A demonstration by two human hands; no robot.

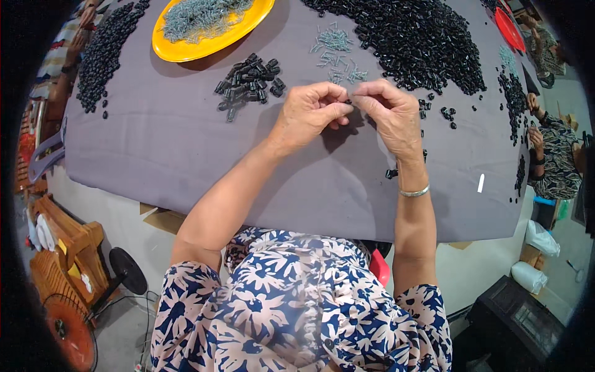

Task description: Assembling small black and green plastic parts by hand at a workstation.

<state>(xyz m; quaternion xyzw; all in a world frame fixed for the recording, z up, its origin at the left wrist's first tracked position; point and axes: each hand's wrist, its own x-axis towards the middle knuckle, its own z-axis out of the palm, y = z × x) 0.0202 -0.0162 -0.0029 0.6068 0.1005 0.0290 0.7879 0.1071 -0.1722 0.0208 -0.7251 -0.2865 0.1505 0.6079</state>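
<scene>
Above the grey cloth, both of my hands meet fingertip to fingertip near the middle. My left hand is closed, pinching a small black piece mostly hidden by the fingers. Close beside it, my right hand is pinched too, with whatever it holds too small to make out. Just beyond the hands lie thin silver screw-like pieces in a loose scatter. To the left of my left hand sits a heap of short black cylinders, some with silver ends showing. A few loose black pieces lie right of my right hand.
A large mound of black parts covers the far right, with another pile of black parts far left. A yellow dish holds many silver pieces. A red dish and another person's hand are at the right edge.
</scene>
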